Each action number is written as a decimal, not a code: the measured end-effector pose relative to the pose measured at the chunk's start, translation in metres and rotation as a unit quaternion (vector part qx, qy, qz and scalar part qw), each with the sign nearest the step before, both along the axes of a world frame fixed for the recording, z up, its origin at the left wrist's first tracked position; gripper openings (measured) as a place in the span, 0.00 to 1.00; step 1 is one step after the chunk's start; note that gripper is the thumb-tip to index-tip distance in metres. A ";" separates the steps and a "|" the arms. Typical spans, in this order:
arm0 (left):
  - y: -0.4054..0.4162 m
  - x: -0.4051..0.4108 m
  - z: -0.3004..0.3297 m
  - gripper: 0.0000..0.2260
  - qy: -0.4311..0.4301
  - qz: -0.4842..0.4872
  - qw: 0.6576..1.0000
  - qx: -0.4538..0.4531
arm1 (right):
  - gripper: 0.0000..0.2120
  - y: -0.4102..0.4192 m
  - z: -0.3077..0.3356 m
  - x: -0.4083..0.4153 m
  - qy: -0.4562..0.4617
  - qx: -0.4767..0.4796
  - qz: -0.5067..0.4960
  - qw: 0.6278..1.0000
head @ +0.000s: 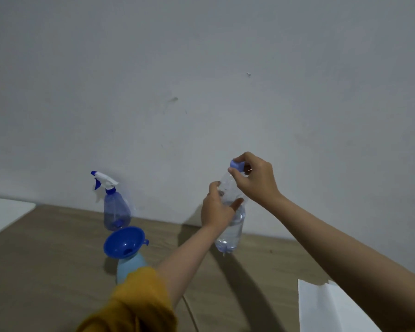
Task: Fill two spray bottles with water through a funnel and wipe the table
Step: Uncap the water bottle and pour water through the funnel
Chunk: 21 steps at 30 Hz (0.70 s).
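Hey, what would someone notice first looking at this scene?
Mid-frame, the left hand grips a clear water bottle above the table while the right hand pinches its blue cap. To the left, a blue funnel sits in a pale blue bottle, with a spray bottle behind, near the wall.

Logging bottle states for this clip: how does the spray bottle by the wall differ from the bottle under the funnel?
The spray bottle by the wall is see-through blue and has its white trigger head on. The bottle under the funnel is opaque pale blue and carries a blue funnel in its neck instead. The first stands in full view; a yellow sleeve hides the second's base. Both stand on the table, untouched.
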<state>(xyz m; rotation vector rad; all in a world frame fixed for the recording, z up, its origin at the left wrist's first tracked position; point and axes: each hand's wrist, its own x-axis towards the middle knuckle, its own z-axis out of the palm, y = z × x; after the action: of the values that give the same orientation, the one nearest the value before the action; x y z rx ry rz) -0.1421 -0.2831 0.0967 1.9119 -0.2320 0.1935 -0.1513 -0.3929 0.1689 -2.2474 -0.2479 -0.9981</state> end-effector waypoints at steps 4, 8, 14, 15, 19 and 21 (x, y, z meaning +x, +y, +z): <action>0.020 -0.030 0.008 0.30 -0.022 -0.012 1.000 -0.013 | 0.08 0.010 0.010 -0.030 -0.002 0.049 -0.016 0.999; 0.041 -0.061 0.012 0.29 -0.023 -0.013 0.999 -0.034 | 0.07 0.027 0.017 -0.060 0.026 0.074 -0.017 0.997; 0.063 -0.094 -0.010 0.29 -0.010 -0.009 0.998 -0.053 | 0.09 0.051 0.003 -0.093 0.046 0.073 0.003 0.996; 0.066 -0.097 -0.015 0.29 -0.015 -0.006 0.998 -0.061 | 0.11 0.056 0.002 -0.097 0.042 0.068 0.007 0.997; 0.073 -0.106 -0.023 0.31 -0.034 -0.009 0.997 -0.061 | 0.18 0.071 0.006 -0.103 0.029 0.022 -0.014 0.999; 0.074 -0.107 -0.023 0.31 -0.042 -0.016 0.997 -0.063 | 0.17 0.072 0.009 -0.102 0.037 0.038 -0.018 0.998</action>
<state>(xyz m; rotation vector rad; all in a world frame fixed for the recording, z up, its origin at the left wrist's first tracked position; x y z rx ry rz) -0.2496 -0.2090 0.0733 1.7751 -0.2995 0.2630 -0.2533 -0.3210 0.1782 -2.2218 -0.1356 -0.9254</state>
